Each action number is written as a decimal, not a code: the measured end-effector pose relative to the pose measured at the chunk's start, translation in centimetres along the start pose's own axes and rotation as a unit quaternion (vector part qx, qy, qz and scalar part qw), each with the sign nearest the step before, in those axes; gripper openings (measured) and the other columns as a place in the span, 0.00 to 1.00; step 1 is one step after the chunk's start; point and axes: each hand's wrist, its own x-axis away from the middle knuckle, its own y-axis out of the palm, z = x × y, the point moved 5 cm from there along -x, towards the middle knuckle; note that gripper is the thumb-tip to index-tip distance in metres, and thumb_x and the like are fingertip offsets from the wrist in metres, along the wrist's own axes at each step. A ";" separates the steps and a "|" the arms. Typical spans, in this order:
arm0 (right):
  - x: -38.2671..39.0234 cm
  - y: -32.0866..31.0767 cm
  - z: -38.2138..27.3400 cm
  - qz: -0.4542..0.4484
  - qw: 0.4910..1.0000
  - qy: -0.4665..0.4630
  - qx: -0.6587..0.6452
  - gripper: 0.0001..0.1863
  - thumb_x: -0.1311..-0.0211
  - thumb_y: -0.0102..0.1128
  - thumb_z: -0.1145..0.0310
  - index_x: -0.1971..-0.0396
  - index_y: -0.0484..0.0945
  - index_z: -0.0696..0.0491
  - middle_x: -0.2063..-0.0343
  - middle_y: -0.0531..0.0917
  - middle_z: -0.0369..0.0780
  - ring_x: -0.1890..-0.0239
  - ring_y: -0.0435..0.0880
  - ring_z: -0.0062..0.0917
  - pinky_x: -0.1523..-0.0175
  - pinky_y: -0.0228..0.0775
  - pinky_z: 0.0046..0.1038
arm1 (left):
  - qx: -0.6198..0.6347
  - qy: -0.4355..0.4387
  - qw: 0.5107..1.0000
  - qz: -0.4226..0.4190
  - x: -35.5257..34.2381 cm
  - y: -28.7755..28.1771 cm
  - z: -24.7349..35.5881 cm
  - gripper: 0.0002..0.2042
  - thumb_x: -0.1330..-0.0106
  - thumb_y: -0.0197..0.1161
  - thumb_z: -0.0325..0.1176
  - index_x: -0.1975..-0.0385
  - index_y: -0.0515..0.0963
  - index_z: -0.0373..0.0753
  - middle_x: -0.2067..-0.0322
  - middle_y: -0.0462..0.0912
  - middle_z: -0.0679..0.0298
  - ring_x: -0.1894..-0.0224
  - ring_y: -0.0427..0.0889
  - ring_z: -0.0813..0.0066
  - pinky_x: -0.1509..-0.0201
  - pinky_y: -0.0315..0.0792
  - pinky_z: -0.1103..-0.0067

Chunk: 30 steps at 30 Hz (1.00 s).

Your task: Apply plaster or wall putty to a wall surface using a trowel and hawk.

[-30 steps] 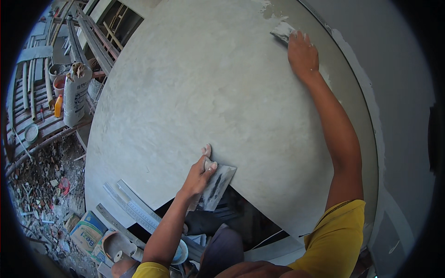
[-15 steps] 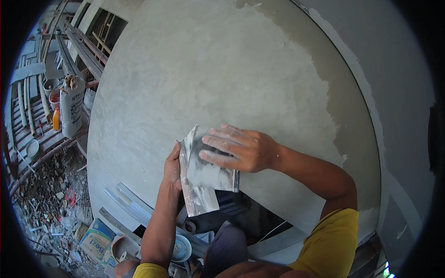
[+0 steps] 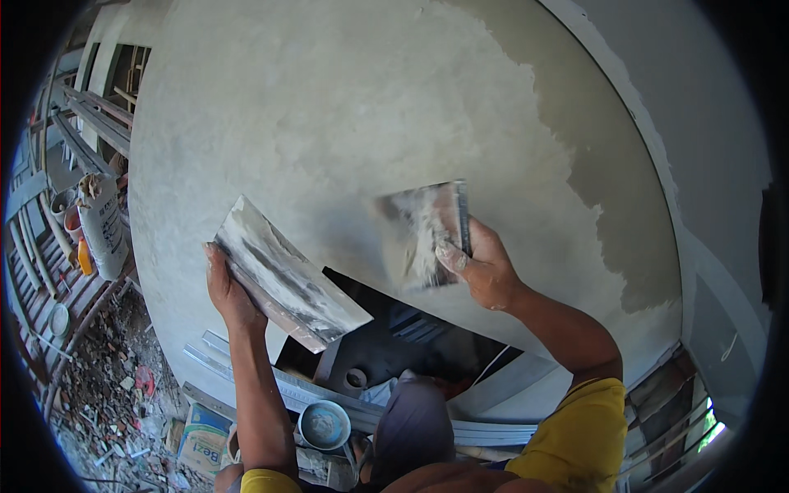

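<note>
My left hand (image 3: pixel 234 296) grips the lower left edge of a long, slightly bent plastering blade (image 3: pixel 283 267), its face smeared with white and grey filler. My right hand (image 3: pixel 493 275) holds a squarer putty scraper (image 3: pixel 423 234) by its right side, thumb across the coated face. White paste streaks the scraper, whose left edge is blurred by motion. The two tools are apart, both in front of a broad grey plastered wall (image 3: pixel 329 107). Filler dust whitens my right thumb. The fingers behind both tools are hidden.
A darker, ragged-edged band (image 3: pixel 583 164) runs down the wall's right side. Below my hands is a dark opening (image 3: pixel 419 333). Metal profiles (image 3: pixel 288 390) and a round pan of paste (image 3: pixel 325 425) lie near my legs. At left stand a white sack (image 3: pixel 103 230), an orange bottle (image 3: pixel 85 256) and rubble (image 3: pixel 123 394).
My hands have separated: the scraper has come off the blade and moved right, while the blade has moved left and tilted. The whole view has shifted slightly.
</note>
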 end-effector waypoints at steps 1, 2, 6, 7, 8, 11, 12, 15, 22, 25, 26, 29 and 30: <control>1.1 0.9 0.6 -0.062 0.982 0.144 -0.102 0.21 0.28 0.47 0.69 0.40 0.67 0.64 0.57 0.79 0.37 0.65 0.80 0.20 0.65 0.77 0.26 | -0.023 0.023 0.999 0.028 -0.1 -0.8 -0.5 0.25 0.25 0.45 0.54 0.48 0.73 0.35 0.58 0.81 0.58 0.59 0.82 0.68 0.52 0.78 0.71; 1.9 1.8 0.6 -0.123 0.977 0.146 -0.098 0.20 0.28 0.49 0.66 0.42 0.69 0.63 0.60 0.80 0.38 0.68 0.78 0.16 0.71 0.76 0.22 | -0.044 0.046 0.997 0.054 0.0 -1.2 -0.8 0.26 0.25 0.45 0.54 0.48 0.73 0.35 0.57 0.81 0.58 0.57 0.82 0.68 0.51 0.77 0.71; 3.3 1.3 4.5 -0.098 0.959 0.245 -0.103 0.18 0.28 0.50 0.63 0.48 0.72 0.61 0.69 0.78 0.36 0.76 0.77 0.15 0.79 0.71 0.18 | -0.032 -0.012 0.998 0.048 1.7 1.2 -4.0 0.26 0.25 0.44 0.54 0.46 0.71 0.36 0.55 0.79 0.57 0.53 0.80 0.67 0.48 0.76 0.70; 3.4 1.1 5.0 -0.090 0.948 0.289 -0.097 0.17 0.28 0.50 0.63 0.50 0.72 0.61 0.72 0.78 0.36 0.78 0.77 0.16 0.81 0.71 0.19 | -0.007 -0.035 0.999 0.040 2.1 2.2 -4.6 0.26 0.26 0.44 0.55 0.45 0.71 0.36 0.55 0.80 0.56 0.54 0.81 0.66 0.48 0.76 0.70; 3.6 0.9 5.1 -0.088 0.947 0.291 -0.099 0.17 0.28 0.50 0.63 0.50 0.72 0.61 0.72 0.78 0.36 0.78 0.77 0.16 0.81 0.71 0.19 | -0.009 -0.039 0.998 0.040 2.4 2.4 -4.9 0.26 0.26 0.44 0.55 0.45 0.71 0.36 0.55 0.80 0.56 0.54 0.81 0.66 0.48 0.76 0.70; 3.9 -0.9 5.1 0.073 0.951 0.267 -0.138 0.18 0.30 0.52 0.63 0.48 0.71 0.59 0.62 0.79 0.38 0.70 0.83 0.24 0.76 0.77 0.27 | -0.018 -0.069 0.997 -0.008 3.0 3.0 -5.9 0.27 0.26 0.44 0.56 0.45 0.71 0.36 0.55 0.80 0.56 0.55 0.81 0.67 0.48 0.76 0.69; 3.9 -1.2 5.0 0.074 0.951 0.266 -0.138 0.18 0.30 0.52 0.63 0.48 0.71 0.59 0.62 0.79 0.38 0.70 0.83 0.24 0.76 0.77 0.27 | -0.018 -0.069 0.997 -0.010 3.3 3.2 -5.8 0.27 0.26 0.44 0.56 0.45 0.71 0.36 0.55 0.80 0.56 0.55 0.81 0.67 0.48 0.76 0.69; 4.0 -3.8 2.7 0.185 0.965 0.100 -0.154 0.15 0.32 0.52 0.67 0.51 0.70 0.60 0.65 0.81 0.43 0.72 0.85 0.28 0.73 0.82 0.31 | -0.076 0.020 0.995 0.058 4.1 3.6 -4.6 0.25 0.25 0.46 0.53 0.52 0.71 0.33 0.56 0.76 0.59 0.53 0.75 0.74 0.46 0.69 0.75; 7.5 -0.6 4.2 0.143 0.909 0.233 -0.315 0.21 0.39 0.55 0.71 0.47 0.68 0.61 0.57 0.80 0.49 0.59 0.85 0.40 0.60 0.84 0.43 | -0.308 0.422 0.851 -0.057 11.0 9.3 -3.7 0.21 0.23 0.44 0.49 0.59 0.69 0.33 0.61 0.77 0.56 0.58 0.79 0.66 0.55 0.73 0.74; 7.5 -0.3 3.0 0.099 0.896 0.251 -0.352 0.21 0.41 0.56 0.72 0.48 0.69 0.61 0.57 0.81 0.49 0.60 0.85 0.40 0.61 0.83 0.40 | -0.199 0.450 0.853 -0.175 12.8 12.2 -6.2 0.17 0.27 0.53 0.43 0.48 0.68 0.36 0.58 0.82 0.44 0.54 0.84 0.49 0.55 0.80 0.70; 7.6 -0.6 2.3 0.071 0.886 0.261 -0.377 0.20 0.41 0.55 0.71 0.49 0.70 0.62 0.57 0.81 0.49 0.61 0.86 0.40 0.62 0.83 0.39 | -0.128 0.476 0.847 -0.199 12.7 12.8 -6.8 0.25 0.30 0.59 0.41 0.36 0.66 0.40 0.57 0.83 0.40 0.52 0.84 0.48 0.51 0.80 0.67; 6.7 -3.9 -2.5 0.078 0.925 0.184 -0.323 0.20 0.41 0.56 0.70 0.49 0.72 0.62 0.59 0.82 0.47 0.62 0.85 0.38 0.63 0.82 0.36 | -0.206 0.409 0.860 -0.225 12.3 10.8 -7.2 0.20 0.33 0.63 0.37 0.48 0.67 0.31 0.61 0.84 0.44 0.54 0.85 0.48 0.55 0.80 0.72; 5.3 -5.1 -3.9 0.091 0.950 0.115 -0.275 0.20 0.40 0.57 0.69 0.49 0.72 0.61 0.58 0.81 0.46 0.60 0.85 0.37 0.62 0.82 0.36 | -0.302 0.328 0.858 -0.255 11.9 9.8 -8.1 0.19 0.33 0.63 0.37 0.54 0.67 0.29 0.64 0.85 0.47 0.53 0.85 0.49 0.56 0.79 0.74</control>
